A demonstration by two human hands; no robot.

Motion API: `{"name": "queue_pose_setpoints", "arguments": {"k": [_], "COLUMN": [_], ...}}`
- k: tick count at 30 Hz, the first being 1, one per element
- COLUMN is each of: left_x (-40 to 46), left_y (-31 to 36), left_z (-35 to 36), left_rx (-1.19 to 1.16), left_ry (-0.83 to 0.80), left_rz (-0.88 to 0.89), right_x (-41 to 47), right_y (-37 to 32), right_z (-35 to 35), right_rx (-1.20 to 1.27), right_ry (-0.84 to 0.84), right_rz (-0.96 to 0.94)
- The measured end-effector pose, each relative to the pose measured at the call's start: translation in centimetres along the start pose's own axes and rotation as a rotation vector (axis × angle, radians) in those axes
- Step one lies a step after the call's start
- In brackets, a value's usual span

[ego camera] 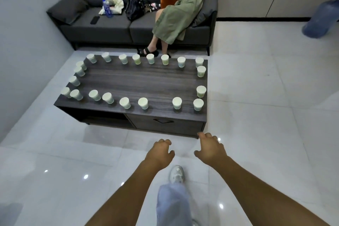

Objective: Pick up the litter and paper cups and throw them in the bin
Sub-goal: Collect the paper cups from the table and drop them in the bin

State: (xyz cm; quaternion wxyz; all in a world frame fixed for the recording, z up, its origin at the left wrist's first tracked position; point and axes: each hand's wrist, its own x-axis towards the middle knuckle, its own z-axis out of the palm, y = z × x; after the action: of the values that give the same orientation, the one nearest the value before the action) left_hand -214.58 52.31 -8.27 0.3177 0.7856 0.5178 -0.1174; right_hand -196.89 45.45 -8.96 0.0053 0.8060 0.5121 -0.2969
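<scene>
While both arms reach out over the floor, the left hand [160, 154] and right hand [211, 147] hang with fingers loosely curled, holding nothing. Paper cups [143, 103] stand around the edge of the low table [139, 80], well ahead of the hands. No bin can be made out, and a blurred blue shape [322, 19] is cut off at the right edge.
</scene>
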Motion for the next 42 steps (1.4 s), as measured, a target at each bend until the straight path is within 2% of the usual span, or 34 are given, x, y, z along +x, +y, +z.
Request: {"name": "queue_pose_setpoints", "arguments": {"k": [12,22,30,35,42], "left_x": [18.7,30.5,40.5,46.6,49.8], "left_y": [1.5,3.6,3.1,1.0,-1.6], "left_z": [-8.8,-8.5,-3.5,0.4,4.6], "left_rx": [0.068,0.008,0.019,0.144,0.206], "left_ry": [-0.071,-0.141,-0.136,-0.104,-0.107], "left_rz": [0.052,-0.032,-0.082,-0.013,-0.051], "right_x": [16.7,27.6,36.9,42.4,45.9], "right_y": [-0.7,3.2,6.1,7.4,8.2], "right_z": [-7.1,-9.0,-5.6,-0.9,5.1], "right_rx": [0.077,0.012,-0.061,-0.037,-0.074], "right_ry": [-0.028,-0.134,-0.120,-0.149,-0.191], "right_rz": [0.117,0.121,0.049,0.054,0.087]}}
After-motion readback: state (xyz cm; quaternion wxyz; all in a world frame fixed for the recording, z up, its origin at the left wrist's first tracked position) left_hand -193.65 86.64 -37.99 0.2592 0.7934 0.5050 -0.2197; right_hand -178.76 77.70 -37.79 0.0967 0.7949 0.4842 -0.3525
